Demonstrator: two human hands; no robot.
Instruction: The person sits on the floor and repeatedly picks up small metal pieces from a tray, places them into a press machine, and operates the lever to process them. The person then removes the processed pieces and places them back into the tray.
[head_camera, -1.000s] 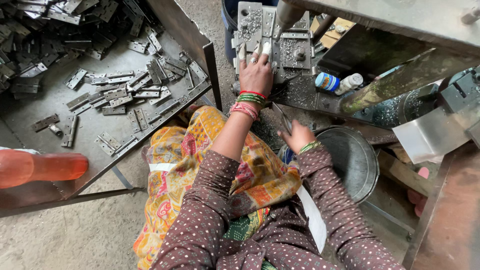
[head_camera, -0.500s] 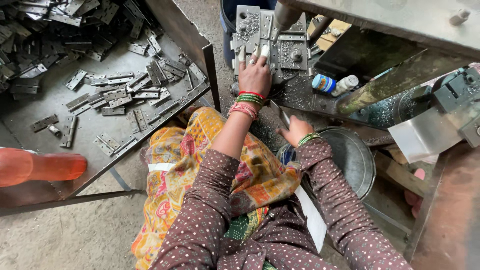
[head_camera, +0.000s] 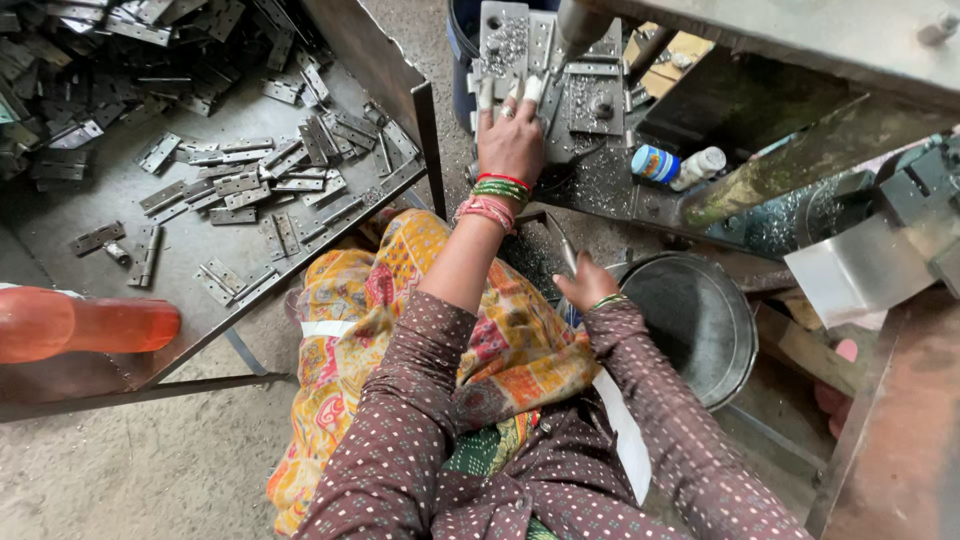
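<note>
Bare concrete floor (head_camera: 130, 480) fills the near left of the view, and over it the seated person's lap is draped in yellow patterned cloth (head_camera: 360, 340), with dotted maroon sleeves reaching forward. Just beyond the lap, the right hand (head_camera: 585, 290) is curled shut around a thin metal rod (head_camera: 562, 245) that rises toward the machine; a round metal pan (head_camera: 690, 315) sits just beside it on the right. At the left, an orange plastic bottle (head_camera: 85, 325) lies on its side at the near edge of a grey metal tray table (head_camera: 180, 260), which is strewn with flat metal hinges (head_camera: 240, 185) lying loose and heaped thicker toward the far corner. Farther ahead, the left hand (head_camera: 510, 140), bangled at the wrist, rests palm down with fingers spread and taped at the tips, pressing on the steel fixture plate (head_camera: 590, 105) of the machine; whether a hinge lies under it cannot be told. Right of that plate a small bottle (head_camera: 675, 167) lies on its side, its label blue and its cap white.
</note>
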